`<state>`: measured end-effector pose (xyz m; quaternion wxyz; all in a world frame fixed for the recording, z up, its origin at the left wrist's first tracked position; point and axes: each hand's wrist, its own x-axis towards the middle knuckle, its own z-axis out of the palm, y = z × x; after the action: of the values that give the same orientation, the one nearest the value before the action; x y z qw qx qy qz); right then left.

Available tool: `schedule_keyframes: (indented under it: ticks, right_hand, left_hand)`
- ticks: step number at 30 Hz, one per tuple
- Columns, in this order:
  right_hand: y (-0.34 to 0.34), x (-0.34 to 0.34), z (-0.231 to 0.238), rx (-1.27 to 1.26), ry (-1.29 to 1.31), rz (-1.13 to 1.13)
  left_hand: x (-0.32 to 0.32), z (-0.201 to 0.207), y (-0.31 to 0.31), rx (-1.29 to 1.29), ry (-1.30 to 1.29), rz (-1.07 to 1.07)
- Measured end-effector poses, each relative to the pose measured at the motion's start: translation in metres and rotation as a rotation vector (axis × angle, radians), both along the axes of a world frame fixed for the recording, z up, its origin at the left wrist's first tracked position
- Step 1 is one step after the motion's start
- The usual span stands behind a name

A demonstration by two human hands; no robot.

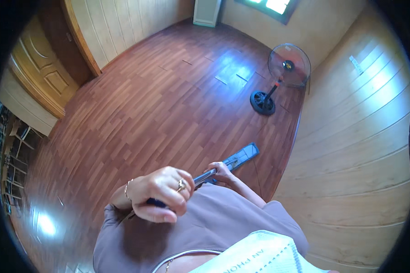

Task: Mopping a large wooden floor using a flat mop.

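Item: flat mop, metal handle with a dark grip at its upper end, blue rectangular head; the handle runs from the picture's lower centre toward two o'clock; the head lies flat on the floor, just beside the foot of the plank wall at three o'clock.

Hands: left hand clamped around the dark grip at the handle's top, fingers curled over it, a ring on one finger and a thin bracelet at the wrist; right hand closed on the metal shaft lower down, at two o'clock from the left; the two hands sit apart along the handle, both gripping it.

Person: mauve sleeves and garment fill the lower centre; a pale printed cloth shows at the six o'clock edge.

Floor: reddish-brown wood-pattern boards, glossy; a bright patch of window light at twelve o'clock and a smaller glare at eight o'clock.

Surroundings: pedestal fan with round black base and red hub, standing on the floor at one o'clock, well apart from the mop head, near the wall; pale plank wall along the three o'clock side; yellow panelled door at ten o'clock; a white upright unit against the far wall at twelve o'clock; a window beside it; dark shelving at nine o'clock, contents too small to tell.
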<state>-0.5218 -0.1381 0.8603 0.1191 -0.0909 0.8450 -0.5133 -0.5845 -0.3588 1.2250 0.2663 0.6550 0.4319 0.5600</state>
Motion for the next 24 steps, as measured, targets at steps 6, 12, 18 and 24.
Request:
schedule_keyframes:
  ticks: [6, 12, 18, 24]
  right_hand:
    - [0.041, 0.116, -0.035, -0.124, 0.174, 0.314]
    - [0.102, 0.162, -0.095, -0.255, 0.328, 0.689]
    - [0.115, 0.146, -0.209, -0.338, 0.374, 0.713]
    - [0.035, 0.094, -0.322, -0.277, 0.523, 0.69]
  left_hand:
    - [0.21, -0.048, 0.069, -0.01, 0.156, 0.214]
    - [0.329, -0.103, 0.189, -0.024, 0.288, 0.35]
    - [0.349, -0.194, 0.243, -0.16, 0.373, 0.494]
    - [0.316, -0.312, 0.145, -0.256, 0.334, 0.509]
